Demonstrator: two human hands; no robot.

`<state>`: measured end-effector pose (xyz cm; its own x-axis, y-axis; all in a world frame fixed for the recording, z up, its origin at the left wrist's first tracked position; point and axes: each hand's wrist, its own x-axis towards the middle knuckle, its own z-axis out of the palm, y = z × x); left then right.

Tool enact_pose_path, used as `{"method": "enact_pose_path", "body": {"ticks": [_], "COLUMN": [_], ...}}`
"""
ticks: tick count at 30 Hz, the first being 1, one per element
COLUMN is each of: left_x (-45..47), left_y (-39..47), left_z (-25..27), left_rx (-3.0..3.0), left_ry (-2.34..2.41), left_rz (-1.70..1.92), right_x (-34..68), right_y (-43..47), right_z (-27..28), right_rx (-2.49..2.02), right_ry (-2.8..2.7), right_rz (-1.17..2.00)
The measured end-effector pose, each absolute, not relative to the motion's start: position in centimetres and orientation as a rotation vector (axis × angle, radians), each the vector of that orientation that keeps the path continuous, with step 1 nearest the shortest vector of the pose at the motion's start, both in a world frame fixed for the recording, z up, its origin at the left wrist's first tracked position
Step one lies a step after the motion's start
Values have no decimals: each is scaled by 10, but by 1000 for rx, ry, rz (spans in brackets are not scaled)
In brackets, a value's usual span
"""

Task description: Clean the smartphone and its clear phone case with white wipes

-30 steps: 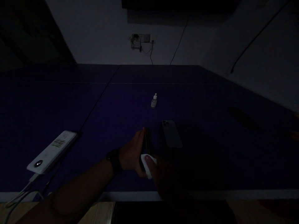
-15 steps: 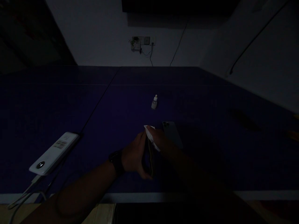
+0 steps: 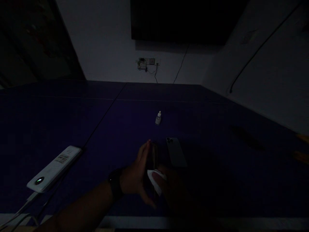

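Note:
Dim light hides much detail. My left hand (image 3: 134, 177), with a dark watch (image 3: 116, 185) on its wrist, grips a slim, dark-edged phone case (image 3: 154, 154) by its ends, held on edge with thumb and fingers. Pressed against the lower part of the case is a folded white tissue (image 3: 154, 180), which my right hand (image 3: 166, 183) pinches. Just right of the case a phone (image 3: 176, 152) lies with its camera side up. A small dropper bottle (image 3: 158, 119) with a white top stands farther back.
At the left lies a white power bank (image 3: 55, 169) with a lit display and a cable (image 3: 29, 199) at its near end. The purple tabletop (image 3: 130, 129) reaches the wall, where sockets (image 3: 147, 62) sit below a dark screen (image 3: 188, 21). Orange items (image 3: 301, 157) are at the right edge.
My right hand has moved the tissue from the far end of the phone case down towards its near end. The view has tilted up, so everything sits lower in the picture.

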<state>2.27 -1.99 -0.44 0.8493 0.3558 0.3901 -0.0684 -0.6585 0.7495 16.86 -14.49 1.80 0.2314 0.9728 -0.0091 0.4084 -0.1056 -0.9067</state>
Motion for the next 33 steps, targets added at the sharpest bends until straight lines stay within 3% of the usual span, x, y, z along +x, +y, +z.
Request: {"method": "enact_pose_path", "body": {"ticks": [5,11,22,28,33], "left_x": [20,20,26,31,33], "left_y": [-25,-29,-40,-44,-41], "left_z": [-2,1,9,11,14], "left_rx": [2007,2153,2259,2301,2265], "left_ry": [145,130,364,377,364], "left_rz": [619,646,647,648,668], "right_x": [169,176,164,179,184], "right_y": [-150,-154,-169,-123,-95], "right_z": [-7,10,44,80,85], "right_rx": [-1685,-1530,-1735,-1639,-1663], "right_ry": [-1453,-1646,-966,-999,-939], "right_rz": [634,772,715,989,970]}}
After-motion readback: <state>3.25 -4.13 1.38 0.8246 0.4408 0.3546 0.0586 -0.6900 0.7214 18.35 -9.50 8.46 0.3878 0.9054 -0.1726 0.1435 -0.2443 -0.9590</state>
